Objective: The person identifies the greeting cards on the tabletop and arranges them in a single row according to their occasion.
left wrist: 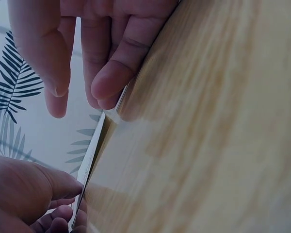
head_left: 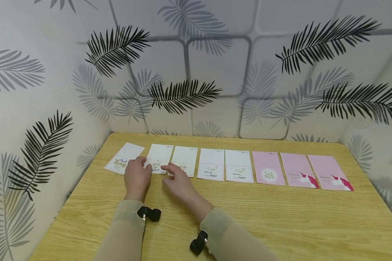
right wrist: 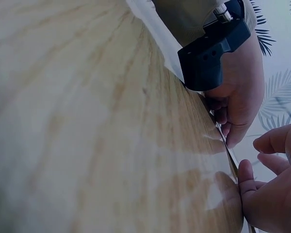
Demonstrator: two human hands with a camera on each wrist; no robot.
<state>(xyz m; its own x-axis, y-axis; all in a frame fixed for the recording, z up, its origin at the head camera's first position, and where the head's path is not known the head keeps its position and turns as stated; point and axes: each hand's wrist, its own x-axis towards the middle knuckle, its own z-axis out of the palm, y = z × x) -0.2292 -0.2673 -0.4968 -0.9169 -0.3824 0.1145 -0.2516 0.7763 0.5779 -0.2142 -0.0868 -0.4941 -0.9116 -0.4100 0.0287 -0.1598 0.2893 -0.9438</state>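
Note:
Near the table's left end, my left hand (head_left: 138, 176) pinches the left side of a white card with a gold diamond (head_left: 161, 154). In the left wrist view the thumb (left wrist: 68, 185) meets that card's edge, which stands slightly off the table. A second white diamond card (head_left: 185, 154) lies beside it. My right hand (head_left: 179, 180) hovers low at the near edges of these two cards, thumb and forefinger apart, gripping nothing. Left of the left hand a white "thank you" card (head_left: 130, 149) lies askew, partly covered by the hand.
Rightward in the row lie two white "heart" cards (head_left: 211, 156) (head_left: 237, 158), a pink "smile" card (head_left: 266, 159) and two pink unicorn cards (head_left: 295, 165) (head_left: 326, 166). The wooden table (head_left: 281, 217) meets a leaf-patterned wall (head_left: 215, 65) behind and at both sides.

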